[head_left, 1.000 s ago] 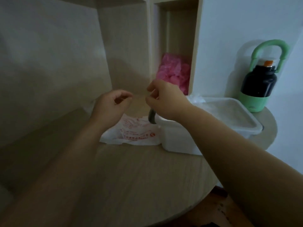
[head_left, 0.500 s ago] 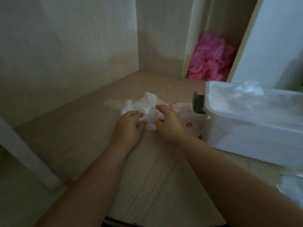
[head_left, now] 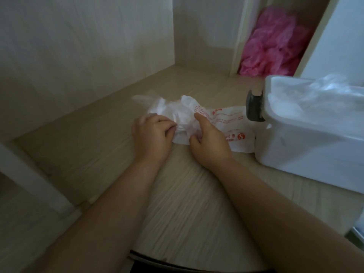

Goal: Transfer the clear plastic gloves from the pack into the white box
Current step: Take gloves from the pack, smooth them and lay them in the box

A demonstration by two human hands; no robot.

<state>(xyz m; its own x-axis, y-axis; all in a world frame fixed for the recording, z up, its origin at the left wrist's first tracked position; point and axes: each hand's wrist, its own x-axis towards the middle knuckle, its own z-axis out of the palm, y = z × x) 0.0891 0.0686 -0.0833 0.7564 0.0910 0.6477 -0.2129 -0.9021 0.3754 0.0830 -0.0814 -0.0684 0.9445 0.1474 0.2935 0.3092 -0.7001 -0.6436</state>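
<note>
The glove pack (head_left: 232, 125), white plastic with red print, lies flat on the pale wooden table just left of the white box (head_left: 307, 146). Crumpled clear gloves (head_left: 173, 107) bulge out of the pack's left end. My left hand (head_left: 152, 134) has its fingers curled into the gloves from the left. My right hand (head_left: 208, 137) pinches the pack's open end, thumb and fingers curled on the plastic. The white box stands open at the right, with clear gloves (head_left: 319, 95) heaped inside and a dark grey latch (head_left: 254, 107) on its near-left end.
A pile of pink plastic (head_left: 273, 44) fills a narrow shelf compartment at the back right. Wooden panels wall in the table at the left and back. The table's curved front edge (head_left: 177, 263) runs below my forearms.
My hands came down from in front of the shelf onto the pack and took hold of it. Since half a second ago they stay at its open end, barely shifted.
</note>
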